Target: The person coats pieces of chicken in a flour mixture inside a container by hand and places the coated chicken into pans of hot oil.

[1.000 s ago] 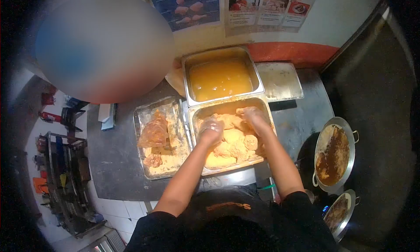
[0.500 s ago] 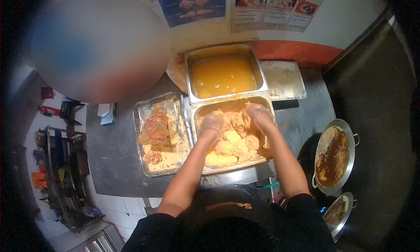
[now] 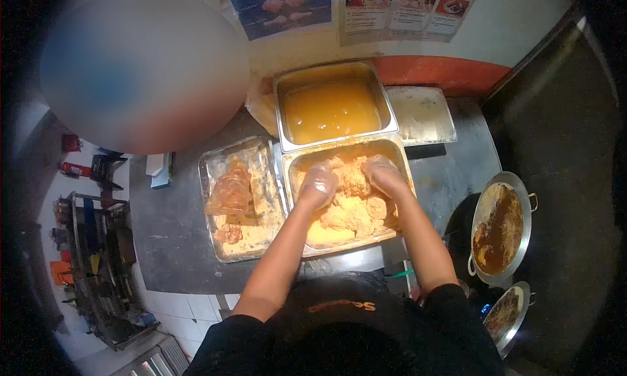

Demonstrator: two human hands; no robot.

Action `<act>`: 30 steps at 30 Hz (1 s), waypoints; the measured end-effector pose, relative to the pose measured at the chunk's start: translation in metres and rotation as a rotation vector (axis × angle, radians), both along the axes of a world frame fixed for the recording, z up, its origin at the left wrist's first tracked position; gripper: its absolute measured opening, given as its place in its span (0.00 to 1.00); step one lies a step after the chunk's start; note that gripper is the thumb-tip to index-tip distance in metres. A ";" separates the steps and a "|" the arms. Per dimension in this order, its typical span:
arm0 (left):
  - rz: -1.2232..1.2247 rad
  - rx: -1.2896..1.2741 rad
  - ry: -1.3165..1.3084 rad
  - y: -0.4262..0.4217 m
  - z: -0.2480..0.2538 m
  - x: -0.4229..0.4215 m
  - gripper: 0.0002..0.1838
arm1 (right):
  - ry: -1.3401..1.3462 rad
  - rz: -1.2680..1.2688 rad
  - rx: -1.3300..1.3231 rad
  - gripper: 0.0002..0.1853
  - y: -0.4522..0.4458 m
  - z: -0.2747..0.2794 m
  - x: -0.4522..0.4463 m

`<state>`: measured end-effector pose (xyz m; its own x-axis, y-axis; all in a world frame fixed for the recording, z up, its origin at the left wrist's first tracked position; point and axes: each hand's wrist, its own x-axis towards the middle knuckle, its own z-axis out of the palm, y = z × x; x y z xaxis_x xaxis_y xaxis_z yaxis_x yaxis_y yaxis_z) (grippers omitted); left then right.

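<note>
My left hand (image 3: pixel 320 185), in a clear plastic glove, is in the left part of a deep metal pan (image 3: pixel 403 155). Its curled fingers press against flour-coated chicken pieces (image 3: pixel 353 180). Across from it my right hand (image 3: pixel 384 175), gloved too, grips the same heap from the right side, its fingertips partly buried. More coated chicken (image 3: pixel 356 217) lies in the loose flour (image 3: pixel 323 235) nearer to me. Behind this pan, a second metal pan (image 3: pixel 282 108) holds orange-yellow liquid (image 3: pixel 333 114).
At left, a shallow tray (image 3: pixel 269 155) holds a plastic bag of raw chicken (image 3: pixel 230 192) and a loose piece (image 3: pixel 228 233). A flat tray (image 3: pixel 423 114) lies back right. Two pans of dark frying oil (image 3: pixel 499 229) stand at right. A blurred person (image 3: pixel 144 69) is at upper left.
Both hands have drawn slightly closer together around the heap. The chicken between them has shifted and looks more thickly coated with flour.
</note>
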<state>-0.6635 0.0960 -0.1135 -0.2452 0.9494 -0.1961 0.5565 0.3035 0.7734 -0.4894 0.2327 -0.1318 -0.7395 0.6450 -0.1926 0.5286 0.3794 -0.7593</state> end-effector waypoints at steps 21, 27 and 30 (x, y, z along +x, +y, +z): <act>-0.062 -0.118 0.649 -0.011 -0.007 0.019 0.17 | -0.425 0.063 0.086 0.23 -0.035 0.001 -0.017; -0.005 -0.210 0.624 0.008 -0.019 0.011 0.13 | -0.226 0.047 0.365 0.13 -0.040 -0.016 -0.036; 0.052 -0.199 0.673 0.007 -0.027 0.008 0.12 | -0.154 -0.096 0.384 0.12 -0.032 0.006 -0.038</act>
<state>-0.6556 0.1032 -0.1404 -0.4185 0.8950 -0.1544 0.8755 0.4428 0.1935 -0.5279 0.2003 -0.1261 -0.6539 0.7560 -0.0284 0.6717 0.5628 -0.4818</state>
